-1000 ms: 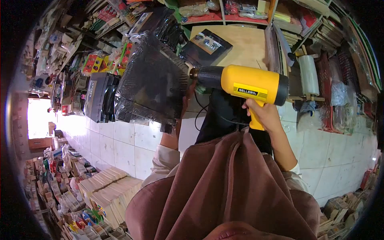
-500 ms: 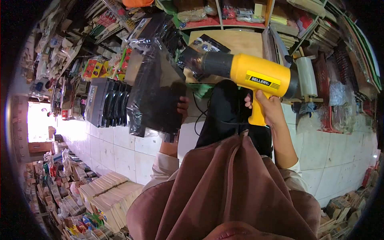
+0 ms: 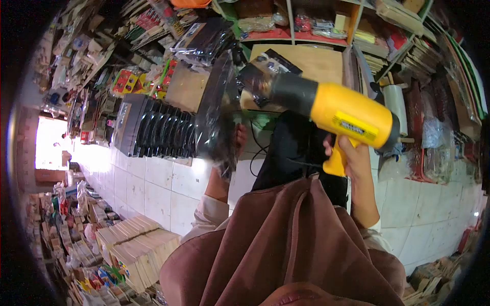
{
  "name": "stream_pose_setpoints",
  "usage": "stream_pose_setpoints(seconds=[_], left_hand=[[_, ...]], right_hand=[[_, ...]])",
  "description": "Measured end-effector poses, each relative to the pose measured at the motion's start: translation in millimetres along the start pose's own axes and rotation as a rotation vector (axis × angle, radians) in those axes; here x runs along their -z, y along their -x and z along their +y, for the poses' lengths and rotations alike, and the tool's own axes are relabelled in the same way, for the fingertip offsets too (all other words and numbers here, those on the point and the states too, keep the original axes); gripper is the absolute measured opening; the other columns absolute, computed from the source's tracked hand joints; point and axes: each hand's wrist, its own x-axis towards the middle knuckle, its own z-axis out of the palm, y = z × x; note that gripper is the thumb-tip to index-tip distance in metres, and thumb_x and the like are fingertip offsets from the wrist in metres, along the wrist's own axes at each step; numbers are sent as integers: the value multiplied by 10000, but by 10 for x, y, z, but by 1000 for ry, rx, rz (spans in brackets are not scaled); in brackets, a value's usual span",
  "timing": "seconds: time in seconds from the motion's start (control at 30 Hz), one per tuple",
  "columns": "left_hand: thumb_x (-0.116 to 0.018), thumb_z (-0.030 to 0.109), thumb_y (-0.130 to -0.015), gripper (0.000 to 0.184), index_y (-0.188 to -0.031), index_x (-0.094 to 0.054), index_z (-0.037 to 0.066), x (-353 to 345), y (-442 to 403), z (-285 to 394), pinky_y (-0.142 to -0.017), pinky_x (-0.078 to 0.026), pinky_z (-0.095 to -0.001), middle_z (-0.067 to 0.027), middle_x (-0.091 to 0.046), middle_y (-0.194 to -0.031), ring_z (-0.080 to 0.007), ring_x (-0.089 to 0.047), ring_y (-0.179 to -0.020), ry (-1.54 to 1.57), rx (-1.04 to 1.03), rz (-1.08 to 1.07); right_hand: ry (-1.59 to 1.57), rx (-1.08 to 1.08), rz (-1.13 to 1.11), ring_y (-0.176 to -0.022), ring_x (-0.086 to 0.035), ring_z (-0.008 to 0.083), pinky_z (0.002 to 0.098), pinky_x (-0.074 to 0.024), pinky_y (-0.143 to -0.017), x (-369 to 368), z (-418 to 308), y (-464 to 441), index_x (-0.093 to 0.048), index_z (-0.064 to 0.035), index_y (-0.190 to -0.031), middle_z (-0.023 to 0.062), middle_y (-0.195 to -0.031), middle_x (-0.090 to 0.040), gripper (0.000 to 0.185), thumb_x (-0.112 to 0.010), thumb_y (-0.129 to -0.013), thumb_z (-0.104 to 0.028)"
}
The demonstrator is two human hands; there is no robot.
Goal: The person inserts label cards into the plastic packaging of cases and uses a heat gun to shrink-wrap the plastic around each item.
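Note:
My right hand (image 3: 356, 157) is wrapped around the handle of a yellow heat gun (image 3: 343, 108). Its dark nozzle (image 3: 292, 94) points left, towards a black box wrapped in clear film (image 3: 217, 115). That box is tilted nearly edge-on, and my left hand (image 3: 240, 138) grips its right side; part of the hand is hidden behind it. Just left of the box stands a row of several black film-wrapped boxes (image 3: 158, 130). Behind the nozzle, another black box (image 3: 275, 62) lies on a wooden board (image 3: 319, 64).
More black wrapped boxes (image 3: 201, 43) are stacked at the upper left. A dark cable (image 3: 255, 158) hangs near my legs. A roll of clear film (image 3: 394, 104) stands at the right, below crowded shelves. Bundled wooden pieces (image 3: 145, 250) sit on the tiled floor (image 3: 158, 188) at lower left.
The wrapped box has turned from showing its broad face to nearly edge-on, uncovering more of the row behind it. The heat gun has shifted right and down, its nozzle still pointing left.

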Motion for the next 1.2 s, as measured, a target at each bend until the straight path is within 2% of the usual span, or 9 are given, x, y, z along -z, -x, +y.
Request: stream_pose_setpoints(seconds=[0.03,0.1,0.3,0.5,0.53,0.63,0.8,0.97,1.2], left_hand=[[-546,176,-846,321,-1121,-503,16,-54,12,-17,-786,-479,-332,-105,-535,-1067,-219,-539,-913,0,-120,37],[-552,139,-834,323,-1124,-511,3,-78,23,13,-788,-481,-329,-114,-541,-1089,-230,-543,-951,-64,-192,16],[-579,176,-819,336,-1085,-527,-23,-106,-90,116,-753,-499,-318,-147,-556,-1032,-255,-543,-939,-120,-421,168],[-513,134,-850,287,-1059,-515,-63,-547,-142,-225,-774,-506,-369,-178,-546,-978,-296,-543,-901,-240,-500,41],[-479,139,-884,256,-1038,-522,-61,-567,-219,-245,-784,-507,-365,-176,-557,-966,-289,-561,-885,-311,-697,94],[-470,109,-892,260,-1072,-509,-75,-602,-322,-162,-848,-484,-424,-212,-532,-1042,-339,-526,-970,-585,-925,19],[-447,124,-910,243,-1061,-522,-51,-624,-462,-44,-814,-499,-428,-184,-576,-985,-294,-570,-904,-474,-1023,130],[-407,262,-950,301,-1059,-554,23,-529,-457,22,-818,-478,-356,-91,-623,-1020,-211,-601,-908,-662,-1090,298],[-464,264,-924,399,-1237,-438,19,-620,-328,-216,-865,-458,-393,-124,-548,-1161,-249,-549,-1039,-1049,-990,262]], right_hand=[[-21,3,-29,-708,-582,187,280,-491,-613,20,27,82,-509,27,-1098,137,-844,-594,309,-598,-829,-95],[84,-29,-113,-679,-578,196,291,-487,-622,79,59,223,-460,11,-1154,162,-853,-577,509,-669,-788,-275],[90,-45,-112,-703,-581,207,301,-489,-649,44,106,346,-476,13,-1131,162,-864,-581,463,-666,-790,-236],[41,-39,-60,-738,-604,175,284,-501,-678,84,210,425,-539,14,-1054,119,-841,-620,324,-658,-817,-174],[58,-62,-45,-738,-604,173,280,-499,-681,109,242,466,-540,13,-1051,117,-841,-621,316,-653,-821,-172],[166,-147,13,-721,-567,188,295,-482,-655,194,383,562,-499,23,-1095,141,-870,-583,414,-661,-810,-231],[247,-194,49,-723,-567,175,278,-478,-687,122,442,576,-516,30,-1067,147,-881,-589,255,-561,-842,-81],[199,-154,68,-707,-571,175,282,-481,-669,125,469,495,-519,29,-1042,143,-876,-593,227,-565,-846,-76],[135,-52,203,-642,-582,153,263,-487,-596,166,355,243,-562,30,-985,108,-800,-627,224,-634,-824,-109]])
